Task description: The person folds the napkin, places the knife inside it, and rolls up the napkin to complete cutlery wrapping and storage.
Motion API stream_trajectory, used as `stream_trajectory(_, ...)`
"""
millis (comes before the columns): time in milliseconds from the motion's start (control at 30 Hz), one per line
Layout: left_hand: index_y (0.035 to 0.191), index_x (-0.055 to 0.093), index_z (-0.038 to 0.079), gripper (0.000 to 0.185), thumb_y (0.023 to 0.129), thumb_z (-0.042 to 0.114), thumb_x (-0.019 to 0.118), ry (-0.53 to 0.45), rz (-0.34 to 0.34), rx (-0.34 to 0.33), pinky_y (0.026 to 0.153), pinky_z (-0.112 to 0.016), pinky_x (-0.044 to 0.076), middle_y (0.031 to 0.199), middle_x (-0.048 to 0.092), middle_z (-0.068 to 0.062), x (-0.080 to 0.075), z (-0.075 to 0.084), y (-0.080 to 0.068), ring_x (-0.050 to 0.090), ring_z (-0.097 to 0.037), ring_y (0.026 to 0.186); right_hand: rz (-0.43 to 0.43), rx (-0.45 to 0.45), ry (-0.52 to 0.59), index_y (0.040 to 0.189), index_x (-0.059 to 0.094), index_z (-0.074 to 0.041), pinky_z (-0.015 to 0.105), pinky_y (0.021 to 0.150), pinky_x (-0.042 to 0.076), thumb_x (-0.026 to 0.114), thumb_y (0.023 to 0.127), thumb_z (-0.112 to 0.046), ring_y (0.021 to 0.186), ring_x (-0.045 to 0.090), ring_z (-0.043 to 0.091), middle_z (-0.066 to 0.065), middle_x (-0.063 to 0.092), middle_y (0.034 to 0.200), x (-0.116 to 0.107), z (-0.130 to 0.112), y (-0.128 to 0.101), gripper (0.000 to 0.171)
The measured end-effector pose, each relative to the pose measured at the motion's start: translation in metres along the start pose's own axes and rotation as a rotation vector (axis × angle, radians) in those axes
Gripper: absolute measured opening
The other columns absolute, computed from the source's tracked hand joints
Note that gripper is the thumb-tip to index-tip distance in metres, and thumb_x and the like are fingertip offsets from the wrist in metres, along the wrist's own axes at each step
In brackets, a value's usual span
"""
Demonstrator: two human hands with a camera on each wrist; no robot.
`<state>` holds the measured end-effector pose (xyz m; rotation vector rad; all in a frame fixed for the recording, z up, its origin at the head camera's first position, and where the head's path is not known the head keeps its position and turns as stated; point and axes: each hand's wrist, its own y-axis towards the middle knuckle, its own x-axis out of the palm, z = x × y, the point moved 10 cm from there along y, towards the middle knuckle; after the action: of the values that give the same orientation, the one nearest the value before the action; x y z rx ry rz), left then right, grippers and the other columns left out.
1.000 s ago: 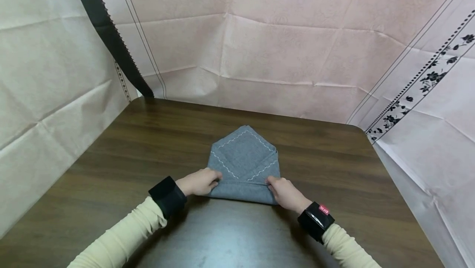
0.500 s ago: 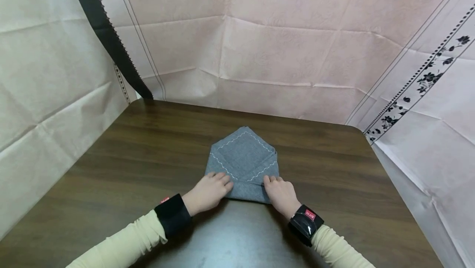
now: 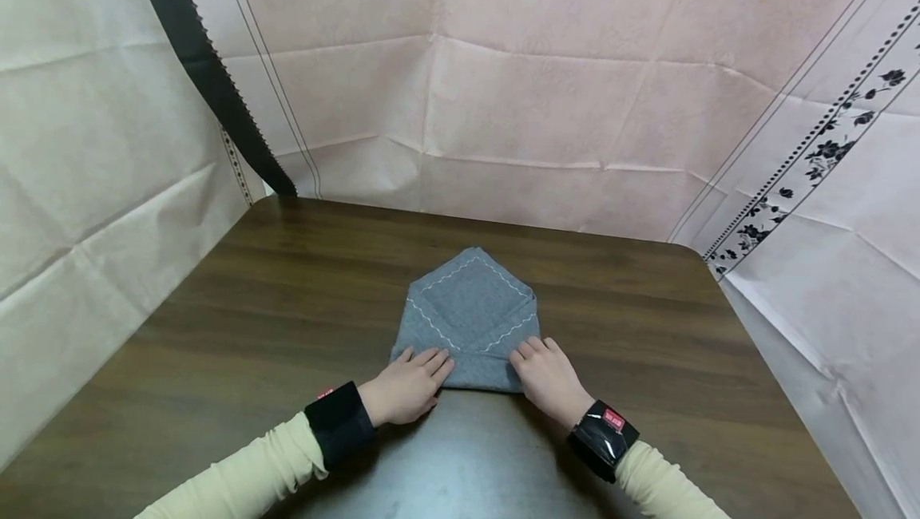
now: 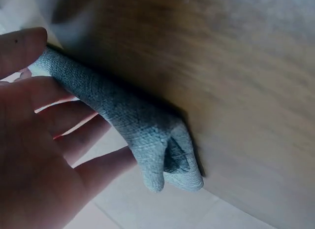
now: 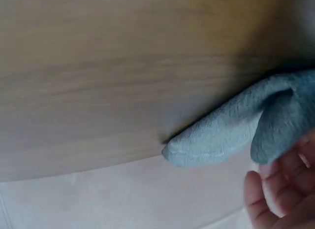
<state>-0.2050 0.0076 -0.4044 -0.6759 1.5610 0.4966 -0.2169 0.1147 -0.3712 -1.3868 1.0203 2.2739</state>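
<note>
A grey cloth (image 3: 470, 315) with white wavy stitching lies folded like an envelope on the dark wooden table (image 3: 287, 295). My left hand (image 3: 410, 379) lies flat on its near left corner, fingers straight. My right hand (image 3: 546, 371) presses the near right corner the same way. The left wrist view shows the cloth's folded edge (image 4: 133, 125) against my straight fingers (image 4: 59, 120). In the right wrist view the folded cloth corner (image 5: 231, 128) sits beside my fingertips (image 5: 275, 189).
Pale paper sheets (image 3: 546, 104) wall in the table at the back and on both sides; the right one carries a black flower border (image 3: 826, 152). A black strip (image 3: 208, 80) runs down the left sheet. Bare wood surrounds the cloth.
Both hands went from pinching the cloth's near fold to lying flat on it, and they slid slightly nearer each other. The cloth's near edge now lies flatter.
</note>
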Motion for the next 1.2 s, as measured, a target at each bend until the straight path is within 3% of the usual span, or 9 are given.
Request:
stream_trajectory(67, 0.132, 0.046, 0.004, 0.048, 0.091, 0.026, 0.054, 0.041, 0.030, 0.003, 0.091, -0.046, 0.040, 0.133, 0.044, -0.013, -0.001, 0.000, 0.001, 0.041, -0.025, 0.122, 0.006, -0.033, 0.019, 0.069, 0.060, -0.011, 0.032, 0.063, 0.037, 0.066, 0.073, -0.013, 0.067, 0.050, 0.018, 0.000, 0.054, 0.066, -0.004, -0.003, -0.005, 0.007)
stream_trajectory(200, 0.129, 0.051, 0.011, 0.040, 0.091, 0.023, 0.054, 0.154, 0.096, 0.001, 0.083, -0.039, 0.042, 0.123, 0.047, -0.010, -0.006, -0.001, -0.001, 0.044, -0.023, 0.113, -0.041, -0.079, 0.044, 0.080, 0.066, -0.007, 0.036, 0.073, 0.040, 0.068, 0.074, -0.026, 0.074, 0.054, 0.019, 0.002, 0.060, 0.074, -0.005, -0.009, -0.015, 0.020)
stream_trajectory(367, 0.126, 0.055, 0.020, 0.040, 0.087, 0.016, 0.060, 0.238, 0.168, -0.017, 0.068, -0.032, 0.034, 0.104, 0.048, -0.006, -0.011, -0.005, -0.005, 0.044, -0.020, 0.089, -0.127, -0.070, 0.049, 0.096, 0.064, 0.001, 0.037, 0.073, 0.045, 0.063, 0.068, -0.013, 0.079, 0.056, 0.024, 0.010, 0.060, 0.090, 0.003, -0.014, -0.021, 0.032)
stream_trajectory(433, 0.126, 0.056, 0.021, 0.043, 0.084, 0.013, 0.062, 0.243, 0.196, -0.010, 0.067, -0.032, 0.036, 0.099, 0.048, -0.006, -0.013, -0.006, -0.005, 0.044, -0.021, 0.085, -0.135, -0.060, 0.041, 0.098, 0.063, 0.002, 0.035, 0.070, 0.046, 0.062, 0.066, -0.009, 0.077, 0.056, 0.024, 0.012, 0.059, 0.091, 0.006, -0.015, -0.022, 0.034)
stream_trajectory(600, 0.126, 0.056, 0.022, 0.051, 0.078, 0.009, 0.069, 0.242, 0.253, 0.036, 0.063, -0.031, 0.045, 0.093, 0.050, -0.006, -0.012, -0.009, -0.006, 0.049, -0.021, 0.080, -0.079, -0.057, 0.010, 0.091, 0.062, 0.000, 0.031, 0.059, 0.045, 0.063, 0.066, -0.004, 0.067, 0.054, 0.021, 0.010, 0.057, 0.083, 0.005, -0.015, -0.020, 0.026)
stream_trajectory(767, 0.126, 0.056, 0.021, 0.056, 0.074, 0.008, 0.073, 0.237, 0.267, 0.074, 0.056, -0.027, 0.044, 0.089, 0.049, -0.006, -0.011, -0.009, -0.005, 0.047, -0.019, 0.073, -0.027, -0.047, 0.006, 0.083, 0.059, -0.002, 0.029, 0.053, 0.042, 0.061, 0.067, -0.001, 0.061, 0.050, 0.020, 0.007, 0.052, 0.073, 0.004, -0.015, -0.019, 0.017)
stream_trajectory(933, 0.128, 0.054, 0.016, 0.054, 0.078, 0.003, 0.069, 0.144, 0.216, 0.085, 0.059, -0.025, 0.045, 0.090, 0.052, -0.006, -0.009, -0.013, -0.004, 0.050, -0.018, 0.074, -0.036, 0.005, 0.047, 0.083, 0.059, -0.004, 0.029, 0.053, 0.041, 0.063, 0.067, -0.002, 0.063, 0.051, 0.020, 0.006, 0.054, 0.074, 0.005, -0.011, -0.022, 0.016)
stream_trajectory(1200, 0.114, 0.056, 0.003, 0.038, 0.077, -0.005, 0.060, -0.203, 0.164, 0.061, 0.070, -0.028, 0.049, 0.095, 0.060, -0.009, -0.011, -0.025, -0.007, 0.059, -0.020, 0.084, -0.102, 0.089, 0.160, 0.094, 0.062, -0.005, 0.031, 0.057, 0.042, 0.066, 0.066, -0.005, 0.070, 0.055, 0.020, 0.006, 0.063, 0.082, 0.002, 0.002, -0.028, 0.028)
